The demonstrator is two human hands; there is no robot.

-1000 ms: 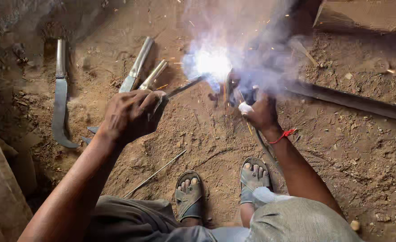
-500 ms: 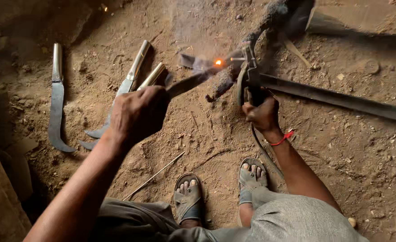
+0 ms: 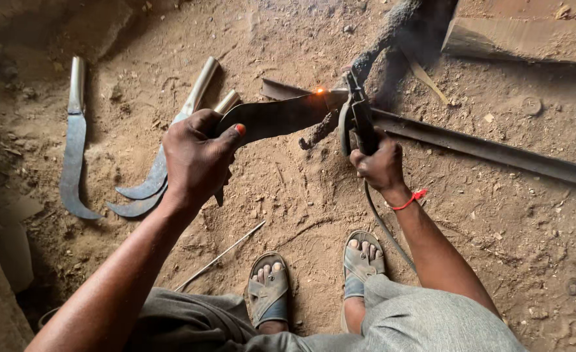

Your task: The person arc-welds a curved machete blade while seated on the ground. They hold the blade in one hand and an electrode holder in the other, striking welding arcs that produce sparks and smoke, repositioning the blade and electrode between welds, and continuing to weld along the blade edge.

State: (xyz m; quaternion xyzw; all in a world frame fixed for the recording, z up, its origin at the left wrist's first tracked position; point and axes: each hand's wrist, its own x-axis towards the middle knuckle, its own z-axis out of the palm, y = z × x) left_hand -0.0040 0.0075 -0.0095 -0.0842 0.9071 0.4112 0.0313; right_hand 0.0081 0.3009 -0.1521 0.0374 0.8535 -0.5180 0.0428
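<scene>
Four curved blades are counted: one held blade (image 3: 281, 117) and three lying on the dirt, namely a single blade (image 3: 74, 140) at the left and a pair of blades (image 3: 164, 163) side by side. One electrode holder (image 3: 360, 117), one thin rod (image 3: 219, 257), one long metal bar (image 3: 490, 150) and two sandals (image 3: 268, 293) are seen.

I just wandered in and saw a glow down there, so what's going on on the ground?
A person is squatting on the dirt floor in sandals. The left hand holds a curved metal blade off the ground, and the right hand has its grip around a welding electrode holder. A small orange glowing spot sits at the blade's far end, near a long steel bar. Three finished sickles lie to the left.
</scene>
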